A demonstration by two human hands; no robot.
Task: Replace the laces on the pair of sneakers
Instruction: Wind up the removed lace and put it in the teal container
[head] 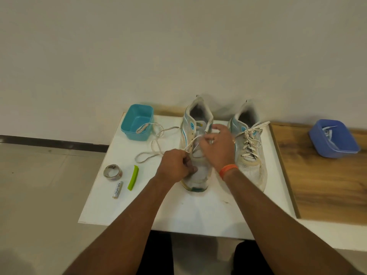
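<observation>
Here both hands work over the left sneaker (pixel 195 147), which stands on the white table (pixel 198 211) with its toe toward the person, just beside the right sneaker (pixel 249 147), already laced. The left hand (pixel 175 165) is curled, pinching the lace (pixel 156 141) low by the eyelets; the right hand (pixel 217 144) pinches a strand over the tongue. The free length of lace trails left in loose loops, one part draped over the rim of the teal tub (pixel 137 122).

The lace looks soft, limp and light, so it will likely flop and twist; the stiff tip seems the best place to hold for threading. The shoe looks light enough to slide, so a steadying grip on its side would help.

Room is tight on the right, where the two shoes nearly touch. To the left lie a tape roll (pixel 112 171), a green clip (pixel 133 180) and a battery (pixel 117 189), clear of the loops. A blue tub (pixel 333 138) sits well apart on the wooden surface.
</observation>
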